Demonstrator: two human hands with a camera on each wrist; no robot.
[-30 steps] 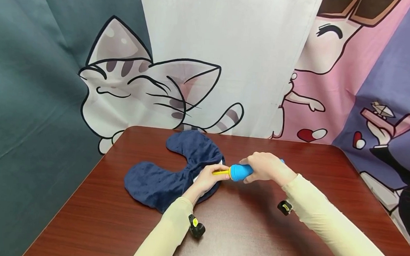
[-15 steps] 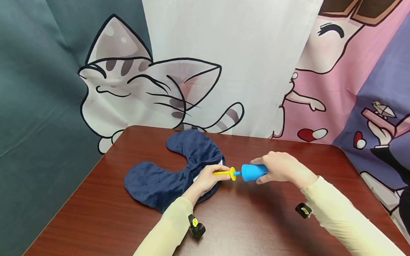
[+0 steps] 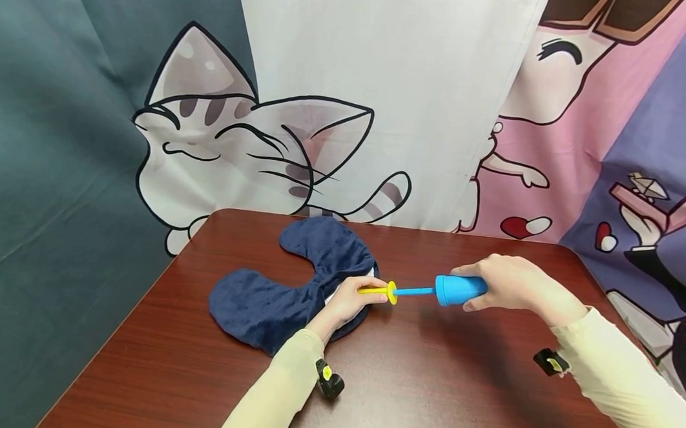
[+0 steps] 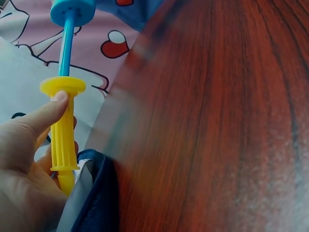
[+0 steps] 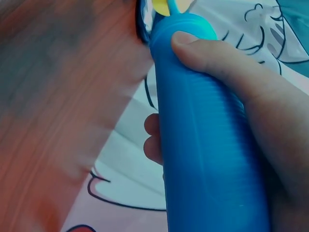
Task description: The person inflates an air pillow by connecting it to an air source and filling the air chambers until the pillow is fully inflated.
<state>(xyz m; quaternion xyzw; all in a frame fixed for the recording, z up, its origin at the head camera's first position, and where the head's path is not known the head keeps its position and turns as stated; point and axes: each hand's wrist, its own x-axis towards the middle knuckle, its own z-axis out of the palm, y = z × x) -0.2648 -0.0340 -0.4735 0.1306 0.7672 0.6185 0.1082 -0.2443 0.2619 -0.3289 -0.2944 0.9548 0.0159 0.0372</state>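
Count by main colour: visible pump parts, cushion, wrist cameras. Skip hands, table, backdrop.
Blue: 2 (pump barrel, pump rod)
Yellow: 1 (ribbed pump piece)
Navy: 1 (U-shaped cushion)
Black: 2 (left wrist camera, right wrist camera)
Total: 6

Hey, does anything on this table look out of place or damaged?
Nothing looks spilled or broken. The one oddity is the navy U-shaped pillow: beside the left hand it gapes, showing white material inside, and its fabric is wrinkled. That may simply be the opening for the yellow end of the blue pump.
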